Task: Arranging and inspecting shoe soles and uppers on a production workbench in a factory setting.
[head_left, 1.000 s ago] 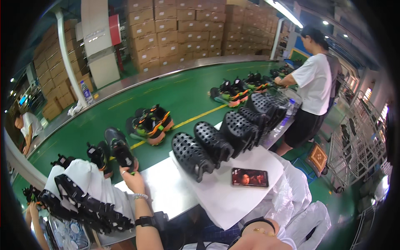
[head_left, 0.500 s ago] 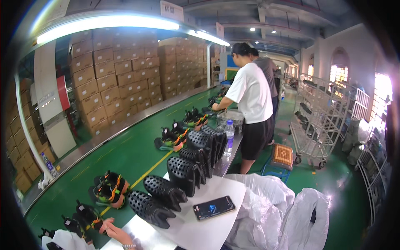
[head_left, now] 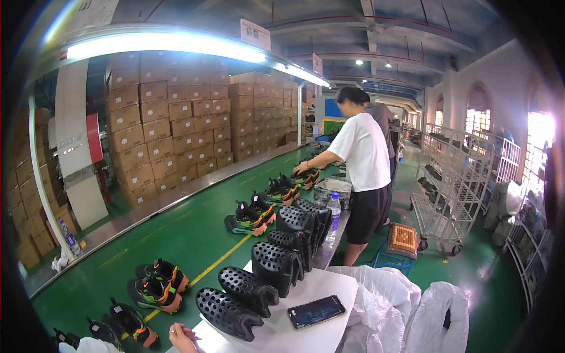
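Note:
My right hand [head_left: 182, 337] shows at the lower edge, cut off below the wrist. Its fingers are loosely bent and partly apart, with nothing visible in them. It is over the near side of the green belt, beside the white board [head_left: 306, 330]. To its left, apart from it, a black sneaker with an orange sole [head_left: 130, 323] sits on the belt. A pair of black, green and orange sneakers [head_left: 159, 286] lies farther along. Right of the hand, black perforated moulded forms [head_left: 228, 312] stand in a row. My left hand is out of sight.
A phone [head_left: 316, 311] lies on the board; a bottle [head_left: 334, 212] stands beyond the forms. White plastic bags [head_left: 382, 300] fill the lower right. A co-worker in a white shirt [head_left: 365, 153] reaches to shoes farther along. A blue-framed stool [head_left: 402, 241] and wheeled racks [head_left: 453, 182] stand right.
My right hand has drawn away from the black sneaker, and its bracelet has left the picture. The whole view has shifted; the phone's screen looks darker.

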Demonstrator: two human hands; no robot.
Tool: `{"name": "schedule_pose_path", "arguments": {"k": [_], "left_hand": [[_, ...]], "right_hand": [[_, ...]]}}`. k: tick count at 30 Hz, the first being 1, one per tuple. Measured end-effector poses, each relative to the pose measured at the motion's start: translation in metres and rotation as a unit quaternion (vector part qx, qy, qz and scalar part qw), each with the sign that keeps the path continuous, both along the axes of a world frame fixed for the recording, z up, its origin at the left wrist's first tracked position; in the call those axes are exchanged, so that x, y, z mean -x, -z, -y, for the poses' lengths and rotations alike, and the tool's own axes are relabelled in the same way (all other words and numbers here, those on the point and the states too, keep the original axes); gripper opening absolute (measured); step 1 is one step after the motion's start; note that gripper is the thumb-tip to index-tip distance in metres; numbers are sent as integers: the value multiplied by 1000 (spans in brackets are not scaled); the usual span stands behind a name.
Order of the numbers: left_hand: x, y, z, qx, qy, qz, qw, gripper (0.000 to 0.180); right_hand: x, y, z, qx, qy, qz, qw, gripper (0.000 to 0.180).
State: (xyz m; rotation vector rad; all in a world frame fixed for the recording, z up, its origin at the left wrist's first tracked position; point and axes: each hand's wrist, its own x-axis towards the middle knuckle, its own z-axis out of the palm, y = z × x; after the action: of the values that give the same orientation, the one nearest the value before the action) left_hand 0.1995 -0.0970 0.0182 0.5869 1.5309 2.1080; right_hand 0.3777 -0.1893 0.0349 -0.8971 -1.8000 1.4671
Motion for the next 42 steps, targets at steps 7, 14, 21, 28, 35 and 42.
{"name": "schedule_pose_path", "arguments": {"k": [7, 14, 21, 28, 35, 42], "left_hand": [[-6, -6, 1, 34, 15, -6, 999, 10], [-4, 6, 9, 17, 21, 8, 1000, 24], [-8, -2, 2, 6, 56, 27, 998, 21], [-12, -11, 0, 41, 22, -19, 999, 20], [-13, -11, 7, 26, 30, 7, 999, 36], [-9, -5, 4, 36, 39, 5, 999, 34]], "right_hand": [[-4, -12, 0, 14, -13, 4, 1000, 19], [-3, -10, 8, -70, -16, 25, 997, 18], [-7, -8, 1, -26, -34, 28, 999, 24], [1, 16, -6, -135, -25, 6, 990, 19], [2, 25, -3, -142, -26, -4, 989, 20], [1, 24, -4, -146, -23, -11, 989, 19]]}}
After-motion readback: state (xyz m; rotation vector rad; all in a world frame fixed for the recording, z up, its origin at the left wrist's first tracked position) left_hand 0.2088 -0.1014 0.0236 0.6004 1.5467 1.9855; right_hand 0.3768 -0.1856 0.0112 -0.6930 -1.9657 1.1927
